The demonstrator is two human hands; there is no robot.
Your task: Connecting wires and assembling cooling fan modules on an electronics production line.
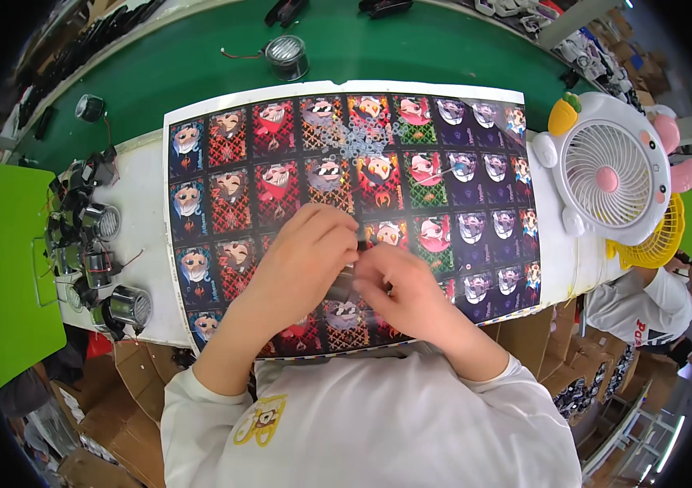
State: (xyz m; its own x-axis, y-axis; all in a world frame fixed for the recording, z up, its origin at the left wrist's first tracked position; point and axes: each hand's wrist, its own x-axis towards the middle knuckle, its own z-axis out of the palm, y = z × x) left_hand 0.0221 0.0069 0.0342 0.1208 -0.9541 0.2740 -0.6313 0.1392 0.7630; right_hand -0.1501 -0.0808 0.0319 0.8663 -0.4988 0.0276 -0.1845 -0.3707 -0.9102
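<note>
My left hand (309,252) and my right hand (401,286) meet over the middle of a printed sheet (232,180) covered in rows of cartoon-character cards. Both hands are closed, with bent fingers and fingertips close together. Between and below them shows part of a shiny greyish piece (343,286), mostly covered by the fingers, so its kind cannot be made out. Beyond the hands lies a pile of small clear rings (362,140) on the sheet. To its right rests a thin stick-like tool (442,174) with a bluish end.
Chrome round housings with wires (129,306) crowd the table's left side. Another wired housing (286,55) stands on the green surface (395,50) at the back. At right are a white animal-shaped fan (606,167) and a yellow fan (661,236). Another person's sleeve (647,305) shows beyond.
</note>
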